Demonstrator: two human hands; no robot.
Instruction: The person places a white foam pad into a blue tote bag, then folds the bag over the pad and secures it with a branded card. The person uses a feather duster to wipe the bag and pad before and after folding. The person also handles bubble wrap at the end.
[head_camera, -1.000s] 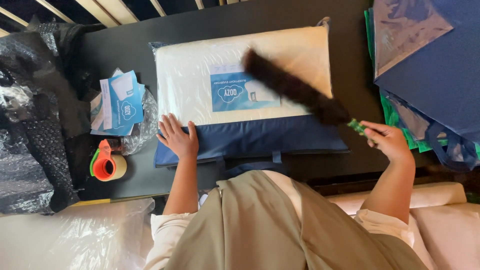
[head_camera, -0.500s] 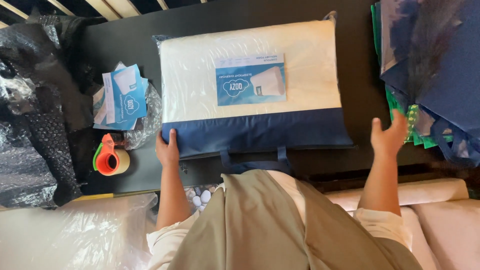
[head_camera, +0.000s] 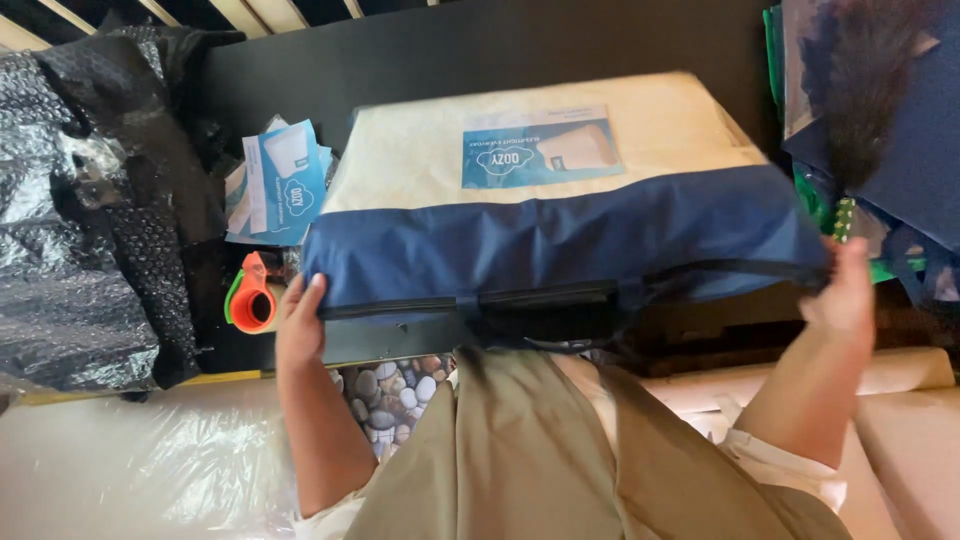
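A packed pillow (head_camera: 545, 200) in a clear and navy blue zip bag, with a blue card insert on top, is tilted up off the black table (head_camera: 440, 50). My left hand (head_camera: 299, 325) grips its near left corner. At the near right corner my right hand (head_camera: 845, 290) holds the bag's edge. A black feather duster (head_camera: 868, 90) with a green handle lies on the blue bags at the far right, just beyond my right hand.
Blue leaflets (head_camera: 285, 185) and an orange tape dispenser (head_camera: 250, 298) sit left of the pillow. Black bubble wrap (head_camera: 90, 220) is piled at far left. Folded navy and green bags (head_camera: 900, 170) lie at right. White plastic-wrapped foam (head_camera: 130, 470) lies near me.
My right hand set the duster on the bags at right and moved to the pillow bag's right corner. Both hands have lifted the bag's near edge towards me.
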